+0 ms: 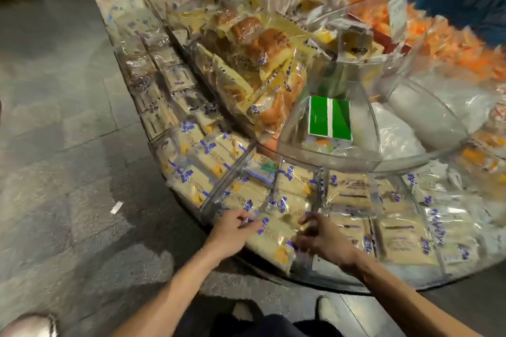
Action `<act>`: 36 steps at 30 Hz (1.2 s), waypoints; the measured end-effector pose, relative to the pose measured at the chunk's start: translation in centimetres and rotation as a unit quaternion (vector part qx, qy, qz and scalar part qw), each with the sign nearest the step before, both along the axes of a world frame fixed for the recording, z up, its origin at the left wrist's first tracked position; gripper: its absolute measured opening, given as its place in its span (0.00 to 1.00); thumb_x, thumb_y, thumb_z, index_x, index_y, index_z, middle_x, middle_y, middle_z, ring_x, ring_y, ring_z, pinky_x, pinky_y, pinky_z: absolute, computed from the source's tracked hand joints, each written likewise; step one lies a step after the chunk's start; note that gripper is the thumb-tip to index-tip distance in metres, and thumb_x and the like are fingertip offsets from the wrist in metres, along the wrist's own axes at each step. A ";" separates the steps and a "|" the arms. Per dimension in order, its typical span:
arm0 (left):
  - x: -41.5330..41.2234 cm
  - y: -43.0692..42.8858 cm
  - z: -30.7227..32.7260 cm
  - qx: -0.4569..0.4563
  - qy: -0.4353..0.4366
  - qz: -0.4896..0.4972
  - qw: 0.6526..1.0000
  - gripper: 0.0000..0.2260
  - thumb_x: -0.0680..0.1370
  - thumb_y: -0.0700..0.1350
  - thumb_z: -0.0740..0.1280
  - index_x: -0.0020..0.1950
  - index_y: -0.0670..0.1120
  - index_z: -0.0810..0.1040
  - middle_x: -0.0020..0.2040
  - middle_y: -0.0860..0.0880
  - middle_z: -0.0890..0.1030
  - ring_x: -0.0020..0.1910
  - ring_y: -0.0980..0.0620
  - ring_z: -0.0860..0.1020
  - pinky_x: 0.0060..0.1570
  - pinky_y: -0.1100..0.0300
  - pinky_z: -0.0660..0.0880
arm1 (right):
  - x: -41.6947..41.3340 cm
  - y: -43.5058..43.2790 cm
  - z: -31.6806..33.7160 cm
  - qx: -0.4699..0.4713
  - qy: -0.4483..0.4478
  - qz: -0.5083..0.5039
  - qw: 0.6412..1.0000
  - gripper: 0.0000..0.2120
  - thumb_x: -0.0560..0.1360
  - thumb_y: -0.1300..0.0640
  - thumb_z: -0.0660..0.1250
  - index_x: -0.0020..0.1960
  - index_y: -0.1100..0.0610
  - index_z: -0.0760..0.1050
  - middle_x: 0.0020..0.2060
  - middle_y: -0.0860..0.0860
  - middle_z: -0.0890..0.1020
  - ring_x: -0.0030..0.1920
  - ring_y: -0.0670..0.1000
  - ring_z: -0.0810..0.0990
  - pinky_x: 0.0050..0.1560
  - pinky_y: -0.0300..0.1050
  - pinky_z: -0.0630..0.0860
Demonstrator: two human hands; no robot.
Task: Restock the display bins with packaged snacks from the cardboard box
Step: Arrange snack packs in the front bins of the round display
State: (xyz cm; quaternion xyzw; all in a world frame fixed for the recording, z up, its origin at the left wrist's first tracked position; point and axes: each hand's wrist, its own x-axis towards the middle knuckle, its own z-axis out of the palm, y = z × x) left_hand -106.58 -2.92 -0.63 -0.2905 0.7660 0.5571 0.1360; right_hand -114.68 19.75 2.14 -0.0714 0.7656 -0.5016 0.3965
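Observation:
A curved clear acrylic display bin (315,275) runs in front of me, divided into compartments full of pale yellow cake snacks in clear wrappers with blue print. My left hand (232,232) and my right hand (319,238) both grip one such snack packet (276,238) at the front edge of the near compartment, left hand on its left end, right hand on its right end. The frame is motion-blurred. No cardboard box is in view.
An upper clear bowl-shaped bin (328,156) holds a green and white box (330,119). Wrapped brown bread loaves (260,44) pile up behind. Orange packets (451,41) fill the right rear. Grey stone floor (68,145) lies to the left; a small white scrap (116,207) lies on it.

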 end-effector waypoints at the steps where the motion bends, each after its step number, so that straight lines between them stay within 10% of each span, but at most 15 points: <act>1: -1.4 -1.2 0.4 -0.010 0.012 0.000 1.000 0.16 0.74 0.55 0.75 0.55 0.46 0.79 0.51 0.50 0.83 0.50 0.54 0.80 0.46 0.60 0.72 | -0.5 -1.2 0.3 0.006 0.016 -0.035 0.999 0.17 0.73 0.65 0.75 0.55 0.63 0.69 0.36 0.55 0.85 0.32 0.45 0.80 0.33 0.38 0.74; 7: -9.1 -5.1 2.7 -0.222 0.037 -0.044 0.973 0.12 0.76 0.54 0.72 0.52 0.48 0.76 0.49 0.50 0.78 0.47 0.50 0.75 0.44 0.58 0.69 | -3.5 -8.2 0.8 0.137 0.167 -0.001 0.976 0.32 0.63 0.48 0.83 0.58 0.56 0.71 0.48 0.48 0.80 0.46 0.49 0.79 0.44 0.41 0.74; 13: -10.0 -5.3 0.9 -0.382 0.040 -0.174 0.907 0.10 0.81 0.54 0.65 0.51 0.48 0.71 0.41 0.51 0.75 0.40 0.48 0.76 0.39 0.53 0.75 | -3.3 -10.4 -2.0 0.269 0.262 0.060 0.925 0.27 0.76 0.44 0.72 0.67 0.58 0.69 0.60 0.58 0.74 0.56 0.57 0.77 0.57 0.49 0.76; 28: -7.8 -5.3 3.0 -0.344 0.037 -0.146 0.927 0.09 0.81 0.49 0.66 0.44 0.47 0.73 0.41 0.49 0.78 0.37 0.53 0.74 0.38 0.57 0.75 | -3.1 -8.3 -1.2 0.257 0.289 0.149 0.910 0.27 0.79 0.42 0.65 0.75 0.48 0.65 0.59 0.56 0.70 0.59 0.57 0.73 0.60 0.49 0.73; 36: 2.5 -7.2 14.8 -0.348 0.085 0.019 0.933 0.11 0.81 0.50 0.66 0.42 0.45 0.76 0.31 0.53 0.74 0.31 0.53 0.73 0.30 0.61 0.66 | 1.3 -11.4 7.4 0.073 0.396 0.257 0.878 0.09 0.78 0.44 0.66 0.47 0.49 0.76 0.35 0.45 0.79 0.37 0.48 0.77 0.42 0.45 0.75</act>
